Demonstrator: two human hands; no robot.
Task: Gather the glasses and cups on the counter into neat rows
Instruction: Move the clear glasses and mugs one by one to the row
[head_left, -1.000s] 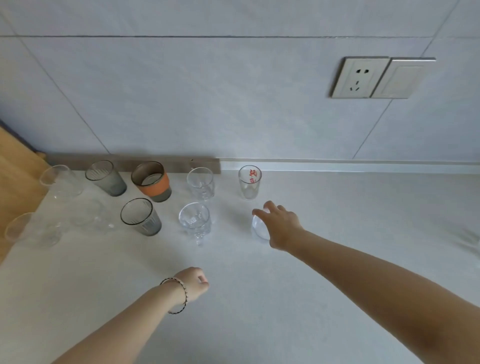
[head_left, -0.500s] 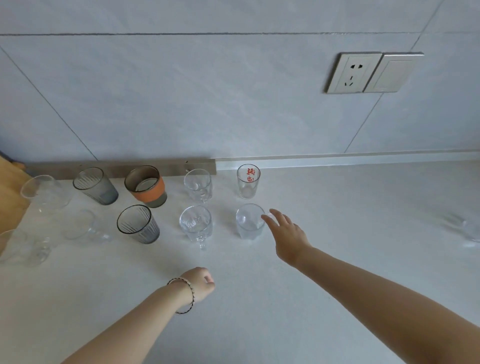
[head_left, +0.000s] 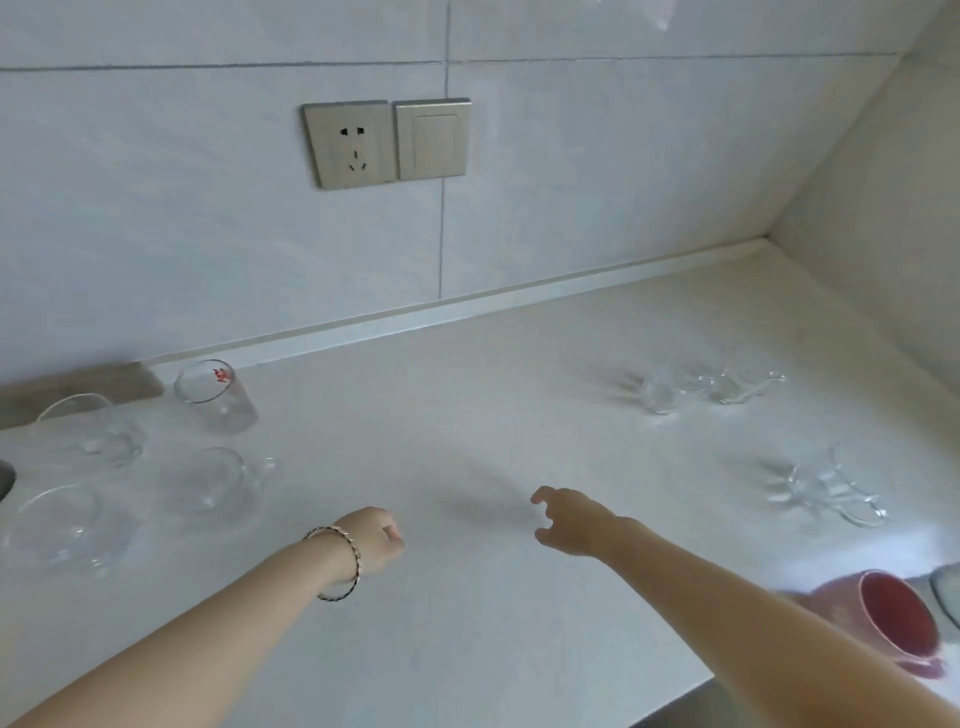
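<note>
At the left of the white counter (head_left: 467, 415) stand rows of clear glasses: one with a red print (head_left: 215, 397) at the back, a handled glass cup (head_left: 218, 480) in front of it, two more (head_left: 91, 431) (head_left: 67, 527) further left. My left hand (head_left: 371, 540), with a bracelet, is a loose fist holding nothing. My right hand (head_left: 569, 519) hovers over bare counter, fingers apart, empty. To the right lie two clear cups (head_left: 660, 395) (head_left: 727, 387), a clear handled cup (head_left: 826, 488), and a pink mug (head_left: 878, 629) near the front edge.
A socket (head_left: 350, 143) and a switch (head_left: 431, 137) sit on the tiled wall. A side wall (head_left: 883, 234) closes the counter on the right. The counter's front edge (head_left: 675, 701) runs at lower right. A grey rim (head_left: 945, 597) shows beside the pink mug.
My right hand let go of the clear glass set in the front row and drew back to the right. The view swung right, revealing scattered cups and the pink mug.
</note>
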